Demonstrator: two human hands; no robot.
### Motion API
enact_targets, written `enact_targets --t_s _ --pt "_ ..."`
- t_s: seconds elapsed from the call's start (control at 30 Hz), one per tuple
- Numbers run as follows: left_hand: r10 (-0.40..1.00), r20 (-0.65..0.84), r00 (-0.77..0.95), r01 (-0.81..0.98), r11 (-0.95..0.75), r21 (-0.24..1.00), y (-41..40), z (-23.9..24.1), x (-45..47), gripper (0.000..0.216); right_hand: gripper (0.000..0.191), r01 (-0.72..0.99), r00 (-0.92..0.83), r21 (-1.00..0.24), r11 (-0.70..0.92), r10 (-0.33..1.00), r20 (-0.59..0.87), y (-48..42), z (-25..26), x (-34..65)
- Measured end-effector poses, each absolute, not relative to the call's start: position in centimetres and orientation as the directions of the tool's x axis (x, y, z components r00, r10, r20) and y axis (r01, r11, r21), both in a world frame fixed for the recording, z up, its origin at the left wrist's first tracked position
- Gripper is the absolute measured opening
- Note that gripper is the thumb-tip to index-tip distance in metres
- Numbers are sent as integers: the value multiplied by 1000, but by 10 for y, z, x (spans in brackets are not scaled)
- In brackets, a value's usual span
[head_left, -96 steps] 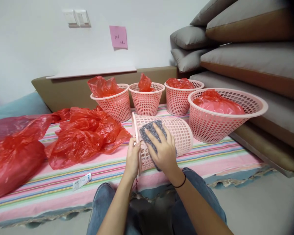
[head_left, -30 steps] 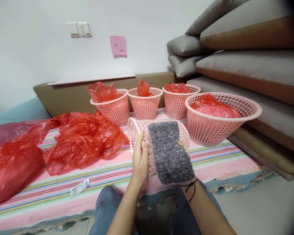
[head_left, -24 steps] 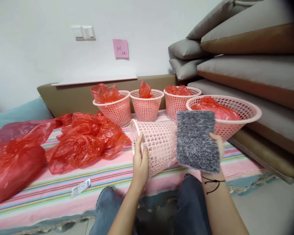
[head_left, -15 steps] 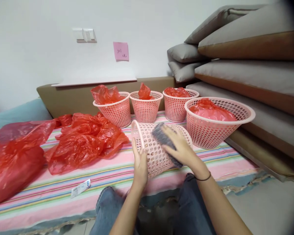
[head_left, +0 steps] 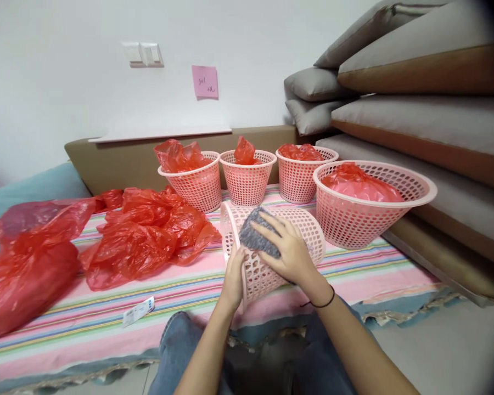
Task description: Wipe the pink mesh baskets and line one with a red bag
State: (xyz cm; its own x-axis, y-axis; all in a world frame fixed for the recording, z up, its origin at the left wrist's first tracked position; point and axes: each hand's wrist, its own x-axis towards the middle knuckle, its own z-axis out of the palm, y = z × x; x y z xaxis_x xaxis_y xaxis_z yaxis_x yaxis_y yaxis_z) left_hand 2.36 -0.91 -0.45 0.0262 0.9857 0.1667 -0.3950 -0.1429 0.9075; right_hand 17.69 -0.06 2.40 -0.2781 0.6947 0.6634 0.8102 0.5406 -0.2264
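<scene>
A pink plastic basket point(head_left: 259, 277) with a mesh of holes lies on its side in front of me, its rim turned left. My left hand point(head_left: 233, 277) grips that rim, thumb outside and the other fingers partly hidden. A grey cloth point(head_left: 253, 236) is under my right hand point(head_left: 288, 252), which presses it against the basket's side near the rim. Behind it stand upright pink baskets holding red plastic bags, among them a back-left basket point(head_left: 200, 189), a middle basket point(head_left: 247, 184), a back-right basket point(head_left: 295, 181) and a nearer right basket point(head_left: 349, 222).
Crumpled red plastic bags point(head_left: 148, 236) and a filled red bag point(head_left: 28, 280) lie on the left. A white label point(head_left: 139, 311) rests on the striped cloth point(head_left: 181, 291). Grey-brown cushions point(head_left: 420, 126) are stacked at the right. A pink note point(head_left: 205, 82) is on the wall.
My right hand has slid the grey cloth leftward over the basket, toward its rim. My left hand stays at the rim. The whole view has shifted slightly.
</scene>
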Motion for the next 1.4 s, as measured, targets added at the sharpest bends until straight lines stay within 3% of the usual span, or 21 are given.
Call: enact_targets --t_s 0.17,0.27,0.33,0.43,0.53,0.6,0.73,0.83,0.9,1.0,1.17,1.3,1.4 --pt "990 90 112 -281 -56 958 -15 -5 20 46 50 869 266 -487 87 748 608 28 8 227" --pt "989 87 119 -237 -57 970 -17 -7 20 51 50 847 406 -530 -44 697 591 28 0 235" --pt "990 91 111 -257 -60 965 -16 -7 22 51 49 883 305 -468 45 703 643 17 2 219" --pt "993 98 64 -300 -74 951 -14 -3 23 49 49 893 22 -324 313 688 725 -6 12 174" --pt "993 111 43 -304 -93 948 -14 3 22 49 50 849 -97 -285 445 662 743 -18 19 146" --pt "991 122 53 -303 -100 948 -15 4 21 51 49 846 -41 -340 411 685 727 -13 18 152" --pt "992 107 62 -293 -84 952 -17 -2 19 54 45 811 246 -533 241 687 684 12 4 209" --pt "995 87 46 -265 -71 962 -17 -8 19 54 48 677 433 -675 294 582 688 22 -1 248" --pt "996 84 44 -259 -70 963 -17 -10 19 54 51 648 476 -673 356 500 724 20 3 256" --pt "994 91 53 -255 -75 964 -17 -12 19 54 52 741 337 -546 392 486 806 12 12 236" --pt "995 100 18 -252 -93 963 -14 -18 17 49 48 857 79 -405 318 696 713 -8 20 164" --pt "984 178 23 -285 -164 944 -12 -20 19 48 51 819 -51 -375 435 706 706 -20 24 134" --pt "983 179 27 -219 -169 961 -12 -22 21 53 50 811 -2 -431 396 739 674 -12 26 148"
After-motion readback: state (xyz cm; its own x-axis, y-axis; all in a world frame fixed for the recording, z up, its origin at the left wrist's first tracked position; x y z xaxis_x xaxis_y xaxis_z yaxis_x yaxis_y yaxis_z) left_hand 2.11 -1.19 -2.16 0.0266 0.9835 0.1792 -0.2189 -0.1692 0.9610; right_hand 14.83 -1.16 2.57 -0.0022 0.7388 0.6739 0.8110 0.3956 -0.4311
